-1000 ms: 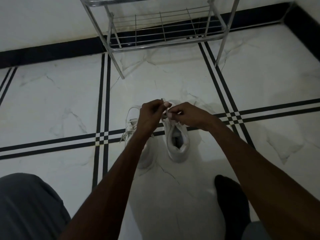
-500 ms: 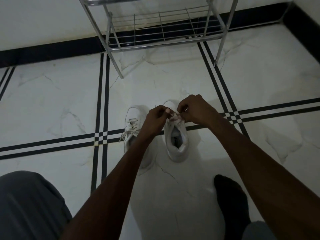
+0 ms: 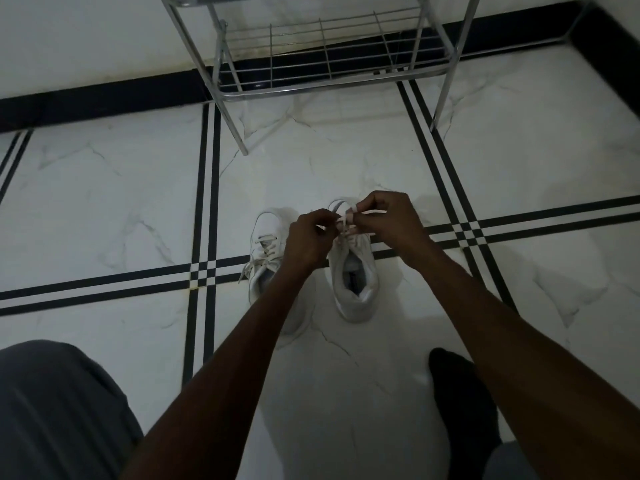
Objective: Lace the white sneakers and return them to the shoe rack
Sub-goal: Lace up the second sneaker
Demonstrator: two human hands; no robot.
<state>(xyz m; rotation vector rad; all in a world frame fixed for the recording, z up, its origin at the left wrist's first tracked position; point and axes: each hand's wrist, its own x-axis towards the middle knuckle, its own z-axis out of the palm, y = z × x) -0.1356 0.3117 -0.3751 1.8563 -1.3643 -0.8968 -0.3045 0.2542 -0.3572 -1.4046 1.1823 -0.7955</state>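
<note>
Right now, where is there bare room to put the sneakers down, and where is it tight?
Free: the chrome wire shoe rack's bottom shelf, and the marble floor left of the laced white sneaker. Crowded: both hands bunch over the second white sneaker, pinching its lace.

light: dim, bluish cast | shadows: soft under the forearms at centre bottom | glare: faint sheen on the floor tiles (image 3: 104, 202) at mid-left | blur: fingers slightly smeared at centre | distortion: wide-angle bending of tile lines toward edges | corners: darkest lower left
</note>
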